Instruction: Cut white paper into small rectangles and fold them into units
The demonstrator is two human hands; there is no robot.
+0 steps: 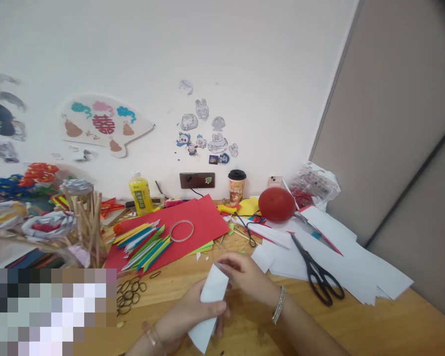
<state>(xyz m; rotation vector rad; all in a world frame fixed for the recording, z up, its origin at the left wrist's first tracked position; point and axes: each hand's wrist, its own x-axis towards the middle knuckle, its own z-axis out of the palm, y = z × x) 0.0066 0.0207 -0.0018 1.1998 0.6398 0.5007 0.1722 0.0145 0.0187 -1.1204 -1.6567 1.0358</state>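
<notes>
A folded piece of white paper (pixel 212 291) is held over the near part of the wooden table. My left hand (pixel 193 309) wraps round its lower half, thumb pressed on the front face. At the paper's top corner, my right hand (pixel 239 272) pinches the edge between thumb and fingers. Part of the left fingers is hidden behind the paper. To the right of my right hand lie black-handled scissors (pixel 315 272) on white sheets (pixel 341 262). Further back, folded coloured paper strips (pixel 144 247) and a clear ring (pixel 181 231) rest on red paper (pixel 207 217).
Black rubber bands (pixel 129 296) lie at the left. Along the wall stand a yellow bottle (pixel 141 194), a lidded paper cup (pixel 237 188) and a red balloon (pixel 277 204). Wooden sticks (pixel 91 217) and paper flowers (pixel 40 173) crowd the left side. A grey partition (pixel 400 123) borders the right.
</notes>
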